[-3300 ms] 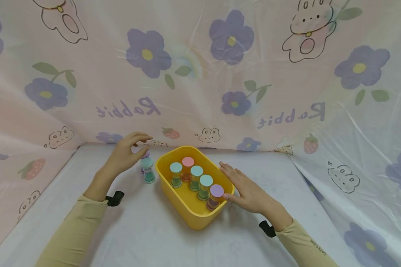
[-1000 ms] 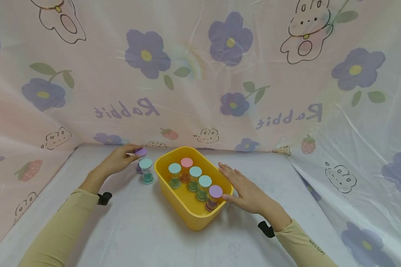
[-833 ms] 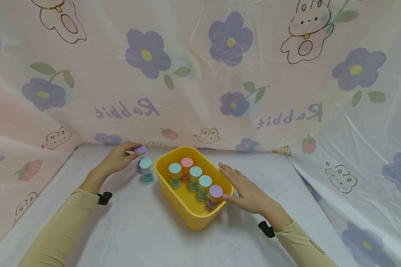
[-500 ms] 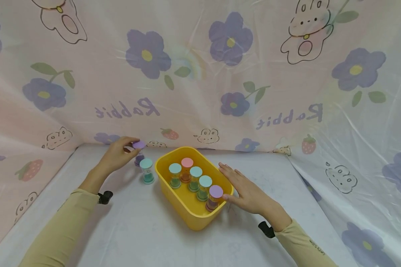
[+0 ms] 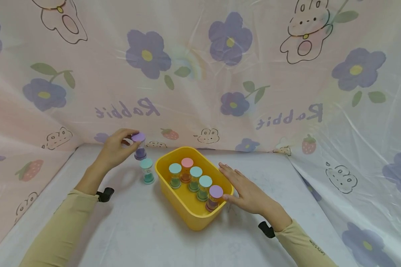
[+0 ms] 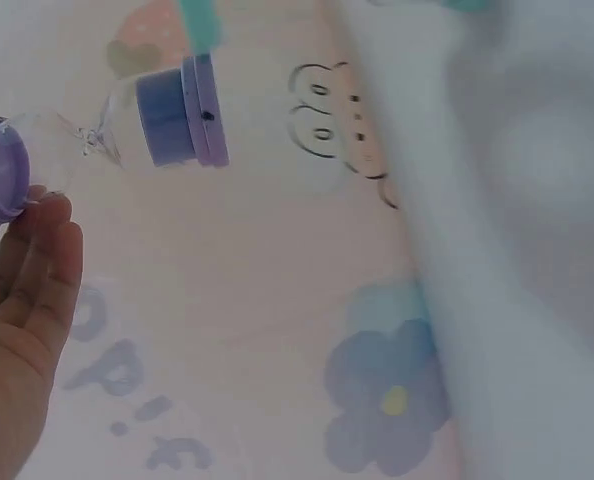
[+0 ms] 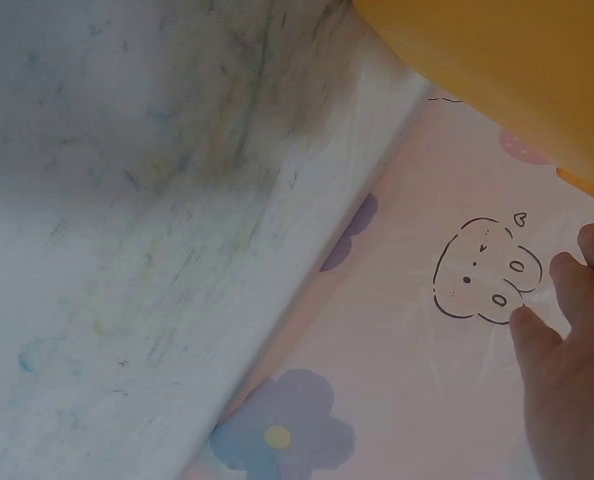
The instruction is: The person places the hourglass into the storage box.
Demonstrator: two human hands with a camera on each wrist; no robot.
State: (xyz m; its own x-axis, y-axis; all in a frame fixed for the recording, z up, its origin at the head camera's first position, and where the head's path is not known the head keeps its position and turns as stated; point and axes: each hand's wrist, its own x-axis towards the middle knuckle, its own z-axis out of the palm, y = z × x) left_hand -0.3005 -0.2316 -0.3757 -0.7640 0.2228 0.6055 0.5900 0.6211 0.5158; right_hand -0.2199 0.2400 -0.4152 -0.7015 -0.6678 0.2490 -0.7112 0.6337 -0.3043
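Observation:
My left hand (image 5: 116,151) pinches a small hourglass (image 5: 140,153) by its purple top cap, behind a teal-capped hourglass (image 5: 147,172) on the table. In the left wrist view the purple-capped hourglass (image 6: 167,125) shows its clear waist and dark purple sand, with the fingers (image 6: 52,265) at one cap. It appears raised off the table. My right hand (image 5: 247,190) is at the right rim of the yellow bin (image 5: 191,219), fingers extended and nothing gripped. Inside the bin several hourglasses stand upright, among them a pink-capped one (image 5: 187,163) and a purple-capped one (image 5: 216,191).
A white sheet covers the table (image 5: 147,230). Behind it hangs a patterned curtain (image 5: 194,89) with flowers and rabbits, its lower edge close behind the left hand. Each wrist wears a small black camera mount (image 5: 266,229).
The left hand has come down to the purple-capped hourglass, taken its cap and moved it up and away toward the curtain. The right hand and the bin have stayed put.

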